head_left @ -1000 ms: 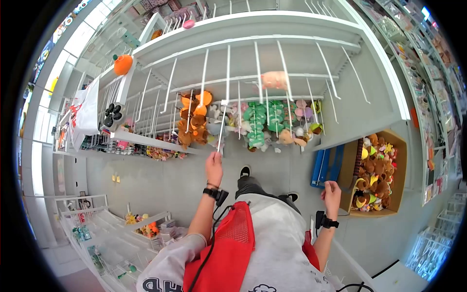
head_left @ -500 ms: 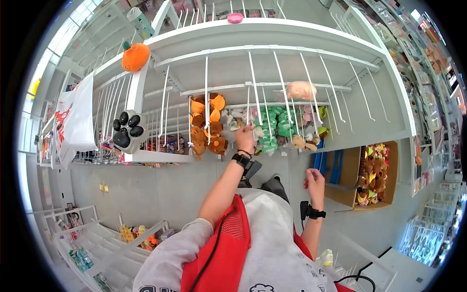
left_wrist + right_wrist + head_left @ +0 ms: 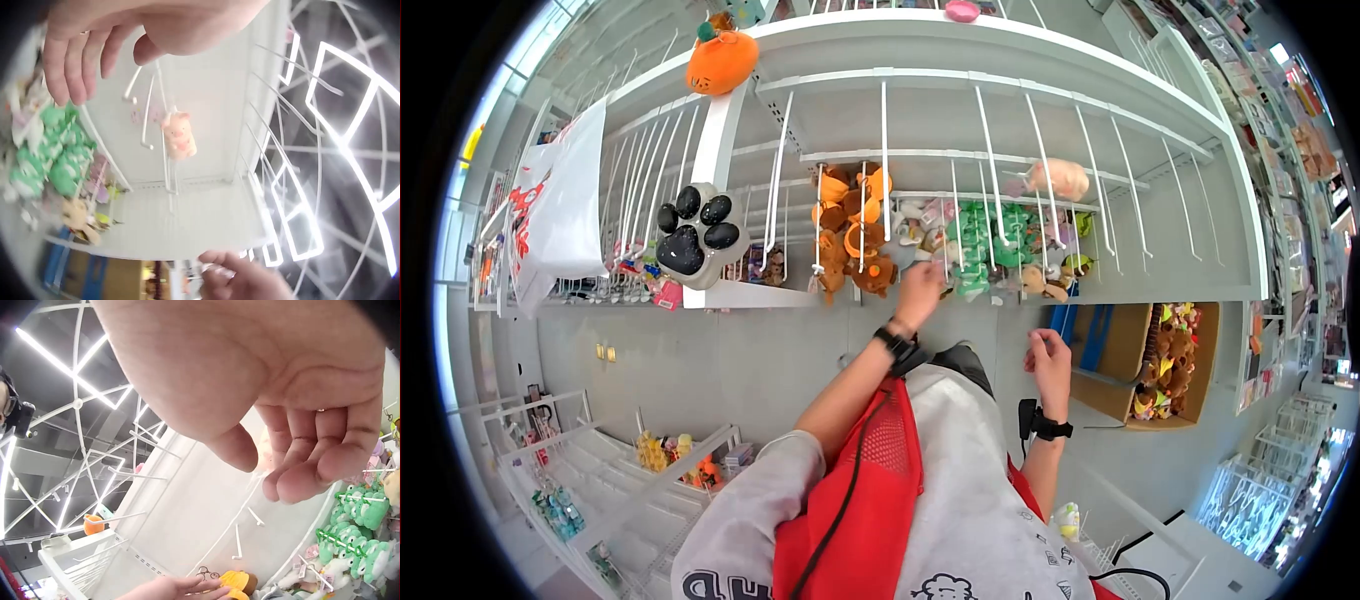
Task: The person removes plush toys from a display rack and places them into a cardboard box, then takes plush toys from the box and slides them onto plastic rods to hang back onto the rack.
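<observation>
My left hand (image 3: 921,287) reaches up to the row of plush toys hanging on white wire pegs. Its fingers are relaxed, just below the orange plush toys (image 3: 850,228) and the green frog plushes (image 3: 988,242). In the left wrist view the left hand (image 3: 94,65) holds nothing; the green frogs (image 3: 55,159) hang under it and a pink pig plush (image 3: 179,134) hangs further off. The right wrist view shows its fingers stretched beside an orange plush (image 3: 235,584). My right hand (image 3: 1048,352) hovers lower at waist height, loosely curled and empty (image 3: 294,469).
A cardboard box (image 3: 1225,360) full of plush toys stands on the floor at the right, with a blue crate (image 3: 1085,325) beside it. A black paw plush (image 3: 695,235), an orange pumpkin plush (image 3: 722,60) and a white bag (image 3: 560,215) hang at the left. Low white racks (image 3: 630,470) stand behind me.
My left hand left the tip of a bare peg and moved up and right into the plush row. The right hand rose slightly and stayed empty.
</observation>
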Demonstrator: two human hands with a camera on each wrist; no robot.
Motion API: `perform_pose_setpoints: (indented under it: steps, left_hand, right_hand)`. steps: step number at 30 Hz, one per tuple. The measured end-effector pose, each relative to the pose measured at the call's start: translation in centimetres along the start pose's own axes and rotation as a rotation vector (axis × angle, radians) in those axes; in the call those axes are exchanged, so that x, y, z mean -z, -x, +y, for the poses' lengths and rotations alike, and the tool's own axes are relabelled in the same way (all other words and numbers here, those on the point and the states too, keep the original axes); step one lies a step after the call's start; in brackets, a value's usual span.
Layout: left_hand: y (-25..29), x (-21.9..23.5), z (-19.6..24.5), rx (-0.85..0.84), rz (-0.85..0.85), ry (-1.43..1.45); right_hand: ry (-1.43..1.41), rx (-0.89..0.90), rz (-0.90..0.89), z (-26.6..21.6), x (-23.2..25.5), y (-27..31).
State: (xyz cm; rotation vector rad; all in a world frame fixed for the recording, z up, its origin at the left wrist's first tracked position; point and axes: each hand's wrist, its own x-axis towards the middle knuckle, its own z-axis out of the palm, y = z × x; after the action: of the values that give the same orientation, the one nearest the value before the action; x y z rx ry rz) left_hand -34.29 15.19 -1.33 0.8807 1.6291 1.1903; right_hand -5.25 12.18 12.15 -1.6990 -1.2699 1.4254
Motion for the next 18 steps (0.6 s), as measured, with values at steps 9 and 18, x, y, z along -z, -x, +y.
perform_pose_setpoints:
  steps: [9, 18]
  left_hand:
    - [0.0, 12.8, 2.0, 0.147, 0.245, -0.452]
    - [-2.7, 11.5, 2.7, -0.128, 0.56, -0.337]
  right_hand:
    - [0.003, -0.022, -0.048, 0.7, -0.9, -0.4]
    - [0.043, 0.009, -0.062, -0.7, -1.4, 0.4]
